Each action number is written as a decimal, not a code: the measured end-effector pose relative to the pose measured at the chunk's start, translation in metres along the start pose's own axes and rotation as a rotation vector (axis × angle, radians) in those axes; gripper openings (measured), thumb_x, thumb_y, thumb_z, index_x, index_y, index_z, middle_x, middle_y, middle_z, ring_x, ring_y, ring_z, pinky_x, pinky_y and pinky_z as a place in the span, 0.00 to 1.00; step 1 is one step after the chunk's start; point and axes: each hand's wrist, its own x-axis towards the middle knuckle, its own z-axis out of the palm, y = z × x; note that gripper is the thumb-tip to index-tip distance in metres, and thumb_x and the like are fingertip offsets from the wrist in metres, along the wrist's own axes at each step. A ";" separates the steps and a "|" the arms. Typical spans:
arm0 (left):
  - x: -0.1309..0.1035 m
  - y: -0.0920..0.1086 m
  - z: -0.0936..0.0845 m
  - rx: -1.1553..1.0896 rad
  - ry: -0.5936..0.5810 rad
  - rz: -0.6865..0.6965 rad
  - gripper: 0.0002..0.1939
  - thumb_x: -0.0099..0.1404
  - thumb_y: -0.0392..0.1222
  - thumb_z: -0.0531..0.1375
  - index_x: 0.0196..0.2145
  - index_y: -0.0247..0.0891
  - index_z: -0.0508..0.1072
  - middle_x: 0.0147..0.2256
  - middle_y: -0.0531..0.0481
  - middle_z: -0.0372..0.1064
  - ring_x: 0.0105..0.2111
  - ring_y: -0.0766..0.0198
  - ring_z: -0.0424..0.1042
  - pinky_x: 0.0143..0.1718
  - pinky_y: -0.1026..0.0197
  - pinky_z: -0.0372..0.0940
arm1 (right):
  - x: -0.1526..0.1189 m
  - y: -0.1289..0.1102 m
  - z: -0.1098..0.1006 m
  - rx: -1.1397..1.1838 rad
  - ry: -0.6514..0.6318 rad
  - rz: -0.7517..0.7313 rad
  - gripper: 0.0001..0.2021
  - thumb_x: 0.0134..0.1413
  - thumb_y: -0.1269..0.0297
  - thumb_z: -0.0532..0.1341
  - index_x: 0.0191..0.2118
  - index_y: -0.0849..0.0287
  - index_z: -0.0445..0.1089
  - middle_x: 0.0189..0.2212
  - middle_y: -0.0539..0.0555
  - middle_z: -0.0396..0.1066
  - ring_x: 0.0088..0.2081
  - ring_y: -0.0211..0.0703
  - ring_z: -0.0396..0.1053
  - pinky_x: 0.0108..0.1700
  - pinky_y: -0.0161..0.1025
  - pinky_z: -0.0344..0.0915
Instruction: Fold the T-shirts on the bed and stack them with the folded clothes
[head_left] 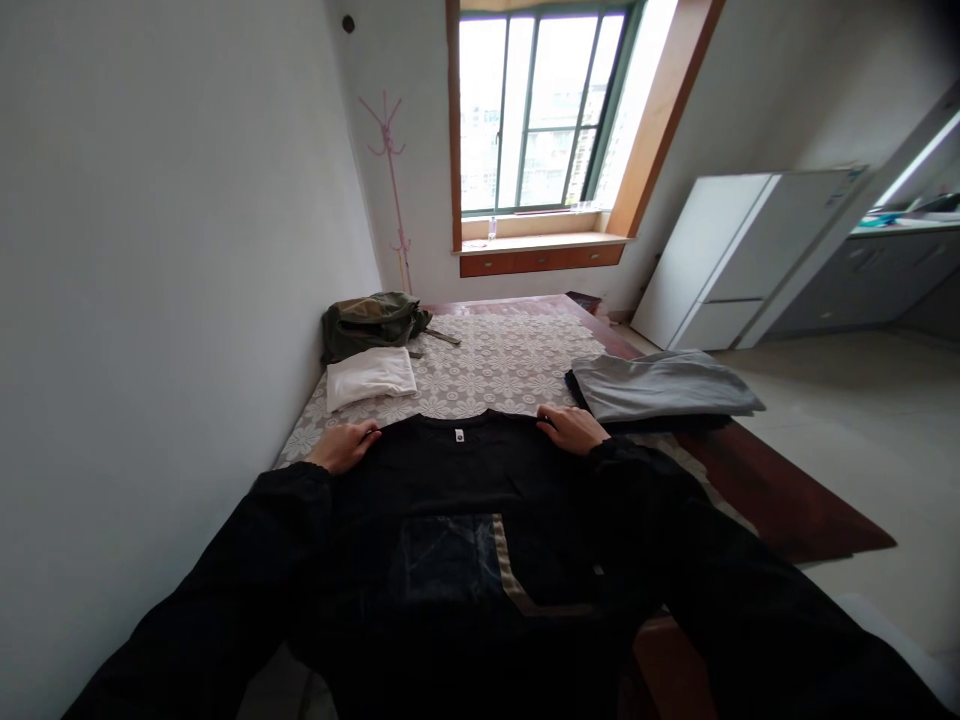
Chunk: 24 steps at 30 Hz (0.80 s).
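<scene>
A black T-shirt (450, 465) is spread out in front of me over the near part of the table, its neckline facing away and a small white label showing inside the collar. My left hand (346, 446) pinches it at the left shoulder. The right shoulder of the shirt is between the closed fingers of my right hand (574, 428). The lower part of the shirt merges with my dark clothes, so its hem cannot be made out. Close beyond my right hand lies a stack of folded grey and black clothes (660, 385).
A folded white cloth (371, 377) and a dark green backpack (371, 325) lie at the left by the wall. A patterned tablecloth (502, 360) covers the dark red table (795, 495). Behind stand a pink coat rack (393, 180) and a white fridge (739, 250).
</scene>
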 end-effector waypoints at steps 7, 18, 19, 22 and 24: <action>-0.022 0.007 -0.038 -0.014 0.203 0.021 0.27 0.73 0.60 0.47 0.53 0.44 0.78 0.38 0.44 0.81 0.41 0.49 0.79 0.41 0.57 0.65 | -0.019 0.003 -0.035 0.091 0.184 0.000 0.15 0.70 0.54 0.54 0.50 0.53 0.74 0.35 0.55 0.81 0.39 0.53 0.78 0.41 0.42 0.66; 0.020 0.011 -0.096 0.072 0.340 -0.028 0.24 0.74 0.59 0.50 0.51 0.44 0.78 0.39 0.44 0.80 0.43 0.48 0.78 0.45 0.55 0.64 | 0.015 0.019 -0.098 0.060 0.385 -0.011 0.15 0.70 0.53 0.56 0.49 0.56 0.75 0.39 0.57 0.81 0.42 0.53 0.76 0.45 0.44 0.66; 0.030 0.013 -0.089 0.076 0.293 -0.030 0.23 0.74 0.57 0.50 0.51 0.44 0.78 0.41 0.43 0.80 0.45 0.47 0.77 0.47 0.54 0.64 | 0.025 0.018 -0.090 0.037 0.331 0.011 0.15 0.70 0.54 0.56 0.49 0.56 0.75 0.40 0.57 0.81 0.43 0.54 0.76 0.46 0.44 0.66; 0.048 0.021 -0.057 0.051 0.190 -0.046 0.19 0.73 0.52 0.53 0.47 0.41 0.79 0.44 0.39 0.80 0.48 0.45 0.77 0.50 0.51 0.66 | 0.045 0.008 -0.058 0.005 0.172 0.058 0.12 0.69 0.58 0.57 0.47 0.56 0.75 0.39 0.58 0.81 0.43 0.55 0.76 0.47 0.46 0.67; 0.050 0.023 -0.035 0.029 0.162 -0.053 0.16 0.71 0.49 0.55 0.46 0.40 0.79 0.44 0.39 0.80 0.47 0.47 0.78 0.50 0.52 0.67 | 0.048 -0.001 -0.038 0.013 0.130 0.032 0.09 0.66 0.62 0.59 0.45 0.56 0.76 0.40 0.59 0.80 0.44 0.54 0.76 0.49 0.46 0.68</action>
